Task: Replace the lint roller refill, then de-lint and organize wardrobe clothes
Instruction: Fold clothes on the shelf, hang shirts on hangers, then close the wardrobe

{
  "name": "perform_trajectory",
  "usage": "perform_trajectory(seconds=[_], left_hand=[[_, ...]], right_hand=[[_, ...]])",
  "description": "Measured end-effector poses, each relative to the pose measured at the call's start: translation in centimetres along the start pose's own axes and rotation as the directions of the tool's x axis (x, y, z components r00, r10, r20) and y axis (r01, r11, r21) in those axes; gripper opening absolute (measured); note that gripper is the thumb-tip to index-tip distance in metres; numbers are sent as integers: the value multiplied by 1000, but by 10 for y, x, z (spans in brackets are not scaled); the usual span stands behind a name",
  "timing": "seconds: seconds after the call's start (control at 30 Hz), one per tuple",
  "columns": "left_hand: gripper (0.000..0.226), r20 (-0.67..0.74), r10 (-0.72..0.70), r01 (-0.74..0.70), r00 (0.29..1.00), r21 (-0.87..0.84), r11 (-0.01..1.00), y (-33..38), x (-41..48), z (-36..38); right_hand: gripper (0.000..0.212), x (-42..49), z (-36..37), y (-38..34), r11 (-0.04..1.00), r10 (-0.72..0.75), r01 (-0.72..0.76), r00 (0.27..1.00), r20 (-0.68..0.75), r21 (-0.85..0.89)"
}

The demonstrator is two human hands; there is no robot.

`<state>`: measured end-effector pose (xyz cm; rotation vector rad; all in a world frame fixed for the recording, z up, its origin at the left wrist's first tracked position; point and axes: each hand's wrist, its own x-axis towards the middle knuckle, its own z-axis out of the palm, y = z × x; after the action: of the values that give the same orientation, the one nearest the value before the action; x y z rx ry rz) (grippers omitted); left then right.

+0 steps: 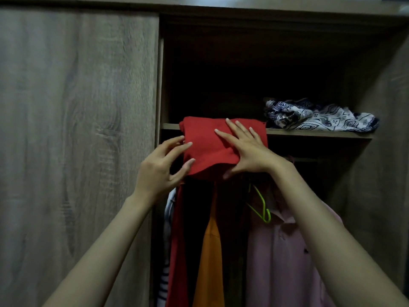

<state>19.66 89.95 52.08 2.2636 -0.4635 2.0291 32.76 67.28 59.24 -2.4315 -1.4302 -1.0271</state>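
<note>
A folded red garment (205, 140) lies half on the wardrobe's upper shelf (318, 134) and half hangs over its front edge. My right hand (245, 149) lies on top of it with straight, spread fingers and the thumb tucked under the overhanging fold. My left hand (163, 167) is at the garment's left edge, fingers loosely bent, fingertips touching the cloth. No lint roller is in view.
A crumpled blue-and-white patterned cloth (318, 116) lies on the same shelf to the right. Below hang a red garment (179, 251), an orange one (210, 258), a pink shirt (285, 258) on a green hanger (263, 207), and striped fabric (164, 280). A closed wooden door (77, 129) is on the left.
</note>
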Motion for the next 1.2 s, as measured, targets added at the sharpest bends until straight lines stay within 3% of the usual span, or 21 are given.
perform_trajectory(seconds=[0.07, 0.17, 0.3, 0.5, 0.67, 0.73, 1.07, 1.2], left_hand=[[40, -33, -7, 9, 999, 52, 999, -10, 3, 0], [38, -99, -18, 32, 995, 144, 989, -23, 6, 4], [38, -162, -27, 61, 986, 207, 976, -30, 1, 12], [40, -132, -14, 49, 991, 270, 962, -36, -6, 23], [39, -137, -4, 42, 991, 273, 961, -36, -6, 23], [39, -138, 0, 39, 990, 275, 961, -37, -6, 23], [47, -34, -31, 40, 999, 296, 954, -32, -8, 19], [57, 42, -119, 110, 992, 167, 980, -9, 0, 13]], right_hand=[[118, -3, -10, -7, 982, 24, -40, 996, 84, 185], [96, 9, -7, -21, 935, 118, -104, 993, -21, 339], [96, 34, 15, -31, 962, 251, -211, 932, -263, 171], [102, 58, 33, -31, 933, 321, -359, 826, -463, 7], [50, 63, 47, -14, 977, 157, -215, 744, -649, -10], [39, 63, 50, -8, 988, 110, -152, 716, -690, -1], [27, 55, 45, -19, 993, 116, -74, 611, -783, 89], [29, 36, 31, -20, 989, 145, -63, 551, -822, 133]])
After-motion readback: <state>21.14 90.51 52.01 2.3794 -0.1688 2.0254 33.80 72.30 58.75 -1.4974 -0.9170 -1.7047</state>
